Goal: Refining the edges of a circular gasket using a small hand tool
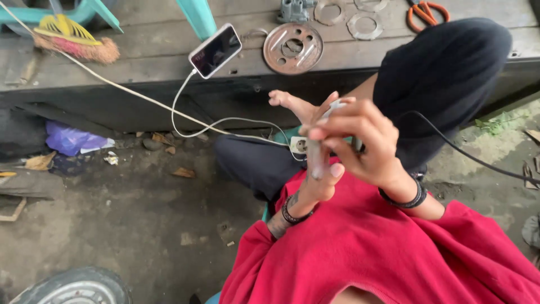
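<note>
Right hand [357,141] raised above the red shirt [360,247], fingers pinched closed; left hand [306,169] directly behind it, fingers spread.

Slim white tool [318,155], near upright (tip blurred), black cord [467,155] trailing right

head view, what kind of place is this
Probably an informal outdoor repair workshop: round metal plates and orange-handled snips lie on a rough wooden bench, and a tyre rests on the dirty concrete floor.

white-cased phone [215,50], dark rectangular screen (lit faintly), on the bench.
</note>
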